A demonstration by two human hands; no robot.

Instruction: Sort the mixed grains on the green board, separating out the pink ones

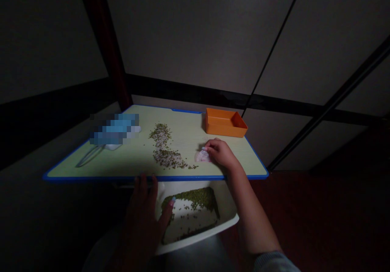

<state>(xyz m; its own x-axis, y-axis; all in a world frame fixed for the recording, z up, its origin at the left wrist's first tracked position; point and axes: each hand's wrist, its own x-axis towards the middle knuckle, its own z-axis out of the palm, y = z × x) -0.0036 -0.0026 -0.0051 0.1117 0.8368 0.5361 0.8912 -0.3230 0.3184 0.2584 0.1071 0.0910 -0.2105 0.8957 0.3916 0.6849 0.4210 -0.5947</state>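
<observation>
My right hand [222, 153] is over the right half of the pale table [128, 158], thumb and fingers pinched on a thin, pale pinkish piece [203, 155] that lies near the tabletop; its exact kind is unclear. To its left, small green and pale grains [164, 144] lie scattered in a curved band. My left hand [146, 213] is dark and open, fingers apart and reaching up to the table's front edge. Its thumb extends over the left side of a white basin [228, 221], which sits below that edge. Green grains [198, 196] lie along the basin's far side.
An orange open box [227, 129] stands at the table's back right. On the left lies a pixelated blue and white object [115, 129] with a cable-like loop [89, 155]. A blue rim [91, 178] borders the table. Pale panels [189, 36] rise behind it.
</observation>
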